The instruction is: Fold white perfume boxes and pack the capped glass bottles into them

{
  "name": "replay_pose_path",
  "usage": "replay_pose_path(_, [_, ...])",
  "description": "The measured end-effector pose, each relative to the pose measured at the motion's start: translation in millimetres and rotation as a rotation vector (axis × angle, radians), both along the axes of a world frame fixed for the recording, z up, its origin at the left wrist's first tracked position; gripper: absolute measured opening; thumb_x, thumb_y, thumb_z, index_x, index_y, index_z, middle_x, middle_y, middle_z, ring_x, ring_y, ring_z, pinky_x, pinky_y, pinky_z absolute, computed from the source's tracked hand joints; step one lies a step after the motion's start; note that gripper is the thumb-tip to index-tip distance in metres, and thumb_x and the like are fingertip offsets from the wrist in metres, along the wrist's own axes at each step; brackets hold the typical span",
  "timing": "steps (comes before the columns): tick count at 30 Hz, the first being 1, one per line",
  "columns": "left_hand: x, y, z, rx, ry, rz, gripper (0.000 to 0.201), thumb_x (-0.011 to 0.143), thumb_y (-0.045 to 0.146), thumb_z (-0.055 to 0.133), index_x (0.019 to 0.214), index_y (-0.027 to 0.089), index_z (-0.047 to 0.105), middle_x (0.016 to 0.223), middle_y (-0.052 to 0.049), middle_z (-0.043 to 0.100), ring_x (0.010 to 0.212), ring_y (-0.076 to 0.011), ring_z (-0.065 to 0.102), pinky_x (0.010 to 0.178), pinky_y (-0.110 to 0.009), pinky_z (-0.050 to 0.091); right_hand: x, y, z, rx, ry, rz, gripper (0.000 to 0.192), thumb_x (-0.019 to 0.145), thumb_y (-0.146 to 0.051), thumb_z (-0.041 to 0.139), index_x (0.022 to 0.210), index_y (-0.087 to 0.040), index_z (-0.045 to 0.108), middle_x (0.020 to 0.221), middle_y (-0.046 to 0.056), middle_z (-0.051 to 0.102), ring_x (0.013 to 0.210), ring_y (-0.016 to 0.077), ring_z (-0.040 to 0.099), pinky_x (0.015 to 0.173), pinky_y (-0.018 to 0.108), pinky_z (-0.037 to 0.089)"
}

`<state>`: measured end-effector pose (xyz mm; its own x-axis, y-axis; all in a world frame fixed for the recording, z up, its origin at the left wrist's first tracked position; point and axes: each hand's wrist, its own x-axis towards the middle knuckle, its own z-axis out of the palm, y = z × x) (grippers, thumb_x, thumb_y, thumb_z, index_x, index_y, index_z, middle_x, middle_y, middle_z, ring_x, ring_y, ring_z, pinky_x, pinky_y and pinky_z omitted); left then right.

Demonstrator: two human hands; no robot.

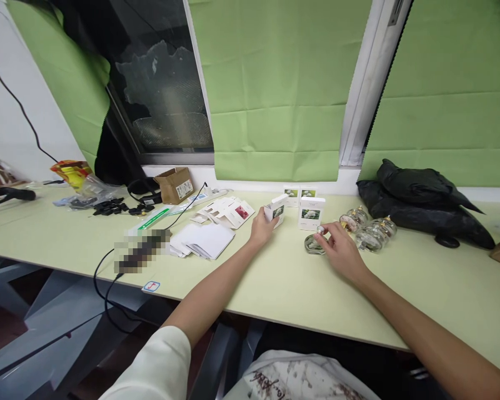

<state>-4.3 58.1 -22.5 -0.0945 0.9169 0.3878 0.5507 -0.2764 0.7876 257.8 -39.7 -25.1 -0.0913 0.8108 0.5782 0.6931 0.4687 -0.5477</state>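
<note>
Right of frame centre, right hand fingers pinched on the cap of a glass bottle lying on the table, left hand closed around a small white box just left, best kept steady and opening toward the bottle, both forearms stretched forward.

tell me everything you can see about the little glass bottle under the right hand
The glass bottle is small, clear and rounded, and looks squat, lying or sitting low on the pale green table. A silvery cap or neck shows at its top, where the right hand touches it with its fingertips. It sits in front of an upright white box with a flower picture, apart from it. More such bottles lie to its right. Whether it holds liquid is too small to tell.
</note>
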Motion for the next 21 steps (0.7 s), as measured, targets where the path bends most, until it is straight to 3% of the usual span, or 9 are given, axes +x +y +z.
replay_pose_path(5, [-2.2, -3.6, 2.6, 0.208, 0.106, -0.040, 0.029, 0.094, 0.028, 0.068, 0.121, 0.022, 0.060, 0.114, -0.010, 0.073, 0.104, -0.0273, 0.067, 0.090, -0.038, 0.051, 1.0, 1.9, -0.7, 0.006, -0.008, -0.036, 0.031, 0.105, -0.054, 0.053, 0.109, -0.025, 0.061, 0.101, 0.003, 0.061, 0.067, 0.0171, 0.057, 0.073, 0.036, 0.046])
replay_pose_path(10, [-4.5, -7.9, 5.9, 0.448, 0.184, -0.133, 0.046, 0.091, 0.007, 0.060, 0.132, 0.025, 0.058, 0.135, -0.008, 0.067, 0.126, -0.0268, 0.061, 0.107, -0.043, 0.048, 1.8, 3.3, -0.3, -0.014, -0.037, -0.054, 0.029, 0.105, -0.054, 0.051, 0.107, -0.026, 0.060, 0.103, 0.003, 0.061, 0.070, 0.0181, 0.059, 0.074, 0.037, 0.046])
replay_pose_path(14, [-4.2, -13.1, 10.2, 0.509, 0.243, -0.202, 0.057, 0.086, 0.000, 0.057, 0.137, 0.027, 0.056, 0.140, -0.007, 0.064, 0.133, -0.0258, 0.057, 0.111, -0.043, 0.047, 1.3, 2.2, 0.7, -0.011, -0.067, -0.080, 0.029, 0.107, -0.053, 0.047, 0.107, -0.026, 0.057, 0.105, 0.005, 0.062, 0.078, 0.0211, 0.062, 0.075, 0.037, 0.046])
replay_pose_path(21, [-2.0, -18.4, 10.0, 0.489, 0.329, -0.277, 0.051, 0.089, 0.004, 0.058, 0.135, 0.026, 0.056, 0.139, -0.007, 0.064, 0.132, -0.0266, 0.056, 0.110, -0.045, 0.046, 2.7, 5.9, -4.4, 0.014, -0.084, -0.134, 0.026, 0.107, -0.049, 0.043, 0.108, -0.025, 0.054, 0.108, 0.007, 0.060, 0.089, 0.0248, 0.062, 0.073, 0.037, 0.046])
